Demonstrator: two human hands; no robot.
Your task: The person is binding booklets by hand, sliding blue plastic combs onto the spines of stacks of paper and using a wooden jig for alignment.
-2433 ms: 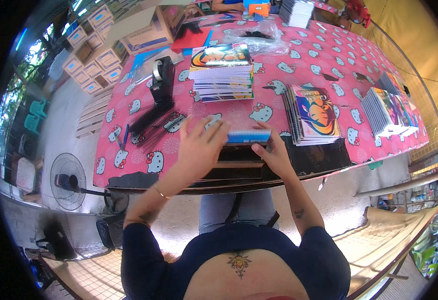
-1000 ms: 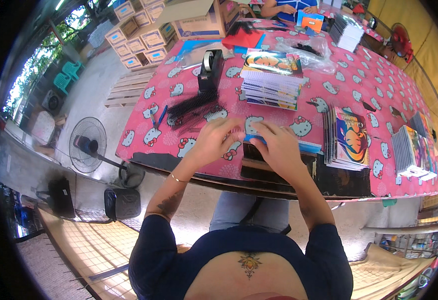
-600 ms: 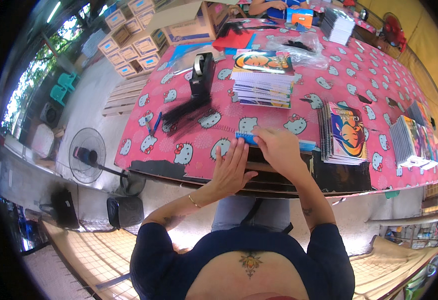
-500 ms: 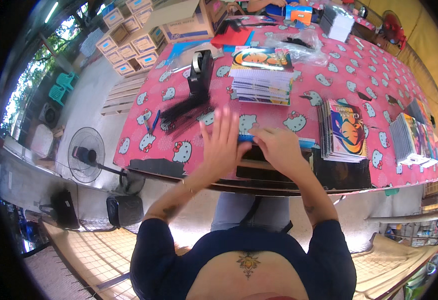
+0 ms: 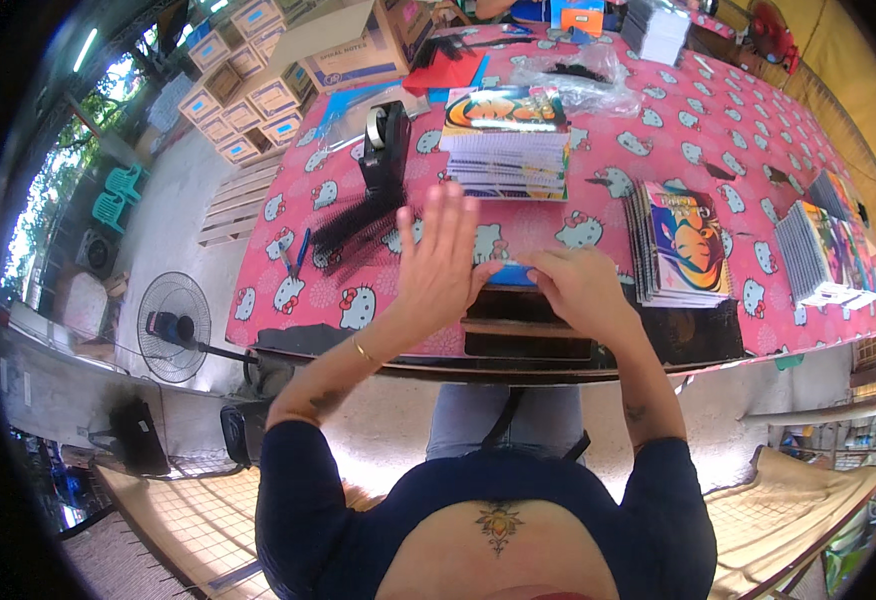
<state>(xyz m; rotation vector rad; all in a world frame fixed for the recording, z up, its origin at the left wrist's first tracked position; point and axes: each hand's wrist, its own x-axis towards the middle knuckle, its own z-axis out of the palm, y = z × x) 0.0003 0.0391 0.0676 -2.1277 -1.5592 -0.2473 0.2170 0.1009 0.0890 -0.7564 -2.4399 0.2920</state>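
Observation:
My left hand (image 5: 440, 258) is stretched flat, fingers extended, at the near side of the table; its thumb reaches toward a blue strip (image 5: 514, 275). My right hand (image 5: 586, 292) has its fingers curled and pressed together at that strip, whose right part it hides. What kind of thing the strip is, I cannot tell. Just beyond my hands is a stack of spiral notebooks (image 5: 506, 165) with a colourful cover on top. Black spiral binding coils (image 5: 358, 232) lie left of my left hand, below a black tape dispenser (image 5: 385, 150).
More notebooks (image 5: 688, 245) stand right of my right hand, with another stack (image 5: 826, 255) farther right. A blue pen (image 5: 303, 252) lies at left. Clear plastic (image 5: 583, 80), red sheets (image 5: 450, 74) and cardboard boxes (image 5: 343, 45) are at the back. A fan (image 5: 173, 325) stands left of the table.
My left hand has lifted slightly and its fingers are straighter. The right hand stays at the blue strip, less of which shows now. The whole view has shifted a little.

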